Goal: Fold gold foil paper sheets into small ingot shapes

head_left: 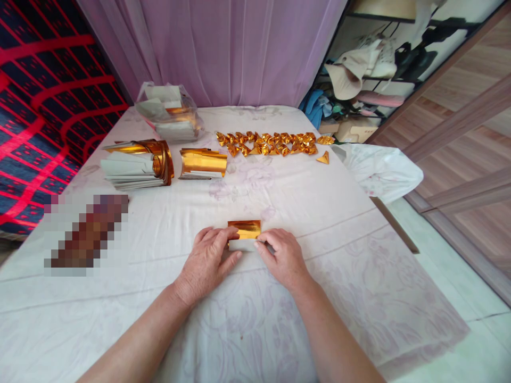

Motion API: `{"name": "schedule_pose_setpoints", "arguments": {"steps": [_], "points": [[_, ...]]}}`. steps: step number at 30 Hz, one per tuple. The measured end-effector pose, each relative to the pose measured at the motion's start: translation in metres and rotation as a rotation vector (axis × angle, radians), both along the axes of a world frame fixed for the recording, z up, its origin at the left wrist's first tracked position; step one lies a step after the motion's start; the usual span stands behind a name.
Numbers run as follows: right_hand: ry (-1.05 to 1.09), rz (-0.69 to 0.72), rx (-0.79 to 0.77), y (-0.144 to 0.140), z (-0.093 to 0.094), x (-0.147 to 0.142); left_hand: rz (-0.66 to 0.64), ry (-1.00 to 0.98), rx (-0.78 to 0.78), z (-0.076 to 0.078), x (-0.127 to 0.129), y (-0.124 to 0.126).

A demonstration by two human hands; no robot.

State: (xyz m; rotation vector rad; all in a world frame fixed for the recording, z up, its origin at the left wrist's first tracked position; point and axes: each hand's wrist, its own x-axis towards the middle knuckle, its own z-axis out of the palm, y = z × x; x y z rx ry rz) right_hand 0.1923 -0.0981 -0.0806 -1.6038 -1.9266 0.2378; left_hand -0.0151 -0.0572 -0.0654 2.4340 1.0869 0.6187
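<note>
- The foil sheet lies on the cloth-covered table, centred in front of the person, between the two hands; its gold face is up.
- A pale band runs along its near side, its long axis left to right, and the sheet's far edge runs the same way. Which way the whole sheet is longer I cannot tell.
- The left hand lays its fingers over the left end, thumb spread away below; whether it grips I cannot tell.
- The right hand pinches the near right corner narrowly between thumb and forefinger.
- A clear plastic bag at the far left holds pale and gold sheets.
- A white bag sits beside the right edge; its contents are hidden.
- The shelf unit holds a pale cap, shoes and blue fabric.
</note>
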Motion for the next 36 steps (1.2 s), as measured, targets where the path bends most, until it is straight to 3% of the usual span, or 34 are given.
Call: {"name": "schedule_pose_setpoints", "arguments": {"steps": [10, 30, 36], "points": [[-0.018, -0.049, 0.021, 0.001, -0.002, -0.003, -0.202, 0.106, 0.05, 0.005, -0.011, 0.008], [-0.033, -0.098, 0.04, 0.003, -0.003, -0.006, -0.187, 0.112, 0.085, 0.004, -0.013, 0.004], [-0.038, -0.1, 0.041, 0.003, -0.002, -0.007, -0.125, 0.233, 0.181, 0.007, -0.005, -0.007]]}}
